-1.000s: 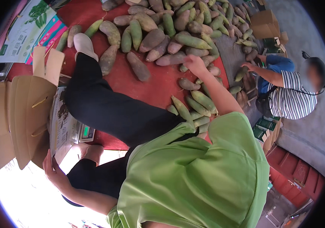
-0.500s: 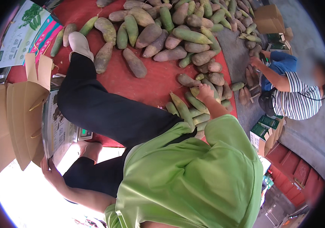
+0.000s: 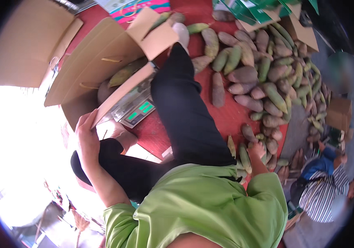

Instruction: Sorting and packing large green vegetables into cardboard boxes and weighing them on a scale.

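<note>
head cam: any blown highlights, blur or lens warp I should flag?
Head view: lower left is blown out white beside the left hand gripping the cardboard box flap; strong fisheye bends edges, with a black vignette at the rim; the shoots on the red mat are evenly lit and fairly sharp; the right hand is small but readable; the person in a striped shirt is soft near the rim.

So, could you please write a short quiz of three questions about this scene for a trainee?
1. True or false: the left hand grips a flap of the cardboard box.
2. What does the right hand reach into?
A. a bucket
B. the pile of shoots
C. a drawer
3. Fill in: the box sits on a digital ____.

Key: 1 true; 2 B; 3 scale.
</note>
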Demonstrator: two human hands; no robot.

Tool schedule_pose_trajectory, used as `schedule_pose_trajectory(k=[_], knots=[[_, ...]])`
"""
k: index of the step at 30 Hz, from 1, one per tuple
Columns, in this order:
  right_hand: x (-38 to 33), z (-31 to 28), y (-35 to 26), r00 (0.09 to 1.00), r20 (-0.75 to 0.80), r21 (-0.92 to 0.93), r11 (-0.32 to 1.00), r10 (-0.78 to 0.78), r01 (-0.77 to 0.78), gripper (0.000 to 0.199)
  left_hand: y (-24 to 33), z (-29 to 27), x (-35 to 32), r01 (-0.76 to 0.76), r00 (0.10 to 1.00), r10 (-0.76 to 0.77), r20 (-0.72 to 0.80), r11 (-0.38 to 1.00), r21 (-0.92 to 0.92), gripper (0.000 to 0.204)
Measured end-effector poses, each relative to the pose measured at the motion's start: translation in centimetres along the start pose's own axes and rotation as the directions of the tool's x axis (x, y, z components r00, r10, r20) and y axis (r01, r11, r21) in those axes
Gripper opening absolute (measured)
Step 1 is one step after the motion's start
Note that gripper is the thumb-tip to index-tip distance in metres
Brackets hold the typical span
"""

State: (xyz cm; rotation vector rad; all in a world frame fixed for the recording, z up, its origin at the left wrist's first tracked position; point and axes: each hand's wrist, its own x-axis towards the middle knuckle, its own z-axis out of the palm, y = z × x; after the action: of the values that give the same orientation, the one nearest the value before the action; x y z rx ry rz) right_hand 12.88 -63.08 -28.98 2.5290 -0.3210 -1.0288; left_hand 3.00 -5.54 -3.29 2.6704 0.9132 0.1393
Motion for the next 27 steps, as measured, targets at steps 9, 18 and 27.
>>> schedule_pose_trajectory(k=[9, 18, 27], knots=[[2.1, 0.1, 2.0, 0.975, -0.220, 0.281, 0.955, -0.031, 0.093, 0.059, 0.3, -0.5, -0.8, -0.049, 0.999, 0.050, -0.004, 0.993, 0.103, 0.042], [3.4, -10.2, -1.7, 0.808, -0.587, 0.723, 0.413, -0.057, 0.554, 0.048, -0.2, -0.6, -0.9, -0.055, 0.998, 0.054, 0.026, 0.996, 0.068, 0.049], [-11.6, -33.4, -10.3, 0.564, -0.819, 0.567, -0.295, -0.104, 0.769, 0.046, 0.4, -1.0, -0.9, -0.075, 0.996, 0.072, 0.045, 0.995, 0.067, 0.048]])
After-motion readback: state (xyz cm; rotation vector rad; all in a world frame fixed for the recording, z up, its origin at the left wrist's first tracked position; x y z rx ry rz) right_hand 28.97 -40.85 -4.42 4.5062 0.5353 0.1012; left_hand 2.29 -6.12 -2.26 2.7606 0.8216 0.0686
